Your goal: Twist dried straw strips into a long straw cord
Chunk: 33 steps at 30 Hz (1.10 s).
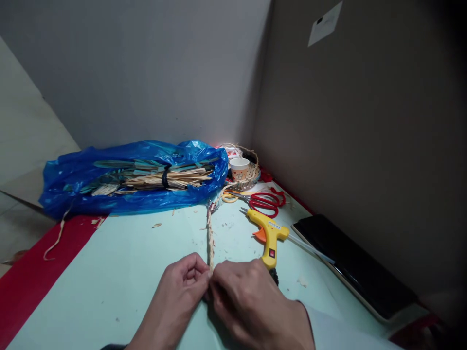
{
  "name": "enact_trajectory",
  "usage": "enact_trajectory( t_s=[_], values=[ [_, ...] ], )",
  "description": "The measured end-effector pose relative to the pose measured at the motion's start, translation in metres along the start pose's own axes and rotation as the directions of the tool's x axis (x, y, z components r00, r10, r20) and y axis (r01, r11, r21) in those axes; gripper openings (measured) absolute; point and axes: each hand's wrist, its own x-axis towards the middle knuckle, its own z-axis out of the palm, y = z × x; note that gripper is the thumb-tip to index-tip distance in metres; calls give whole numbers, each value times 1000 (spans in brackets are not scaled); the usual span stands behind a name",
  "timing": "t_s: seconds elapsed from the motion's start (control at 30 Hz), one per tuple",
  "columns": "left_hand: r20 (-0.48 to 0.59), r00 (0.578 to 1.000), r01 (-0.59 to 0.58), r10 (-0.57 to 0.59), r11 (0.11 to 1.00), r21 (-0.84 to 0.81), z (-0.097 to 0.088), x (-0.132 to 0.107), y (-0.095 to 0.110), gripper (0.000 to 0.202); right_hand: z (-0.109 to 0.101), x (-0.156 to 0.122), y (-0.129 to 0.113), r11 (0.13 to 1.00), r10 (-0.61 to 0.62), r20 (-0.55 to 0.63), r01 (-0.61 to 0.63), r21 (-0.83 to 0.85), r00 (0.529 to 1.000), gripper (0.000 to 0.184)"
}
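Note:
A pale braid of dried plant strips (210, 236) runs straight away from me along the pale green table top. Its near end disappears between my two hands. My left hand (184, 282) pinches the braid with thumb and forefinger. Pressed close beside it, my right hand (248, 296) is closed on the same end, its fingertips mostly hidden behind the knuckles. At its far end the braid reaches a small shiny object near the scissors, too small to make out. A yellow hot glue gun (270, 238) lies just beyond my right hand.
A blue plastic bag (73, 180) with a tied bundle of dried strips (182, 178) lies along the back. Red-handled scissors (264, 203), a paper cup (239, 169) and a woven basket (251, 175) are at back right. A black flat case (350, 262) lies along the right wall.

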Motion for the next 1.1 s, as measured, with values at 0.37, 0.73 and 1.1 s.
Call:
enact_trajectory(
  t_s=[0.37, 0.73, 1.1],
  values=[
    [72, 997, 23, -11, 985, -169, -5, -1, 1, 22, 4, -4, -4, 862, -464, -118, 416, -290, 878, 20],
    [161, 987, -1, 23, 990, -139, -7, -3, 4, 17, -19, 12, 10, 764, 229, 254, -335, 551, 940, 29],
    [135, 991, 29, -13, 992, -120, -6, -9, 5, 18, -18, 12, 4, 802, 248, 200, -317, 506, 948, 28]
  ],
)
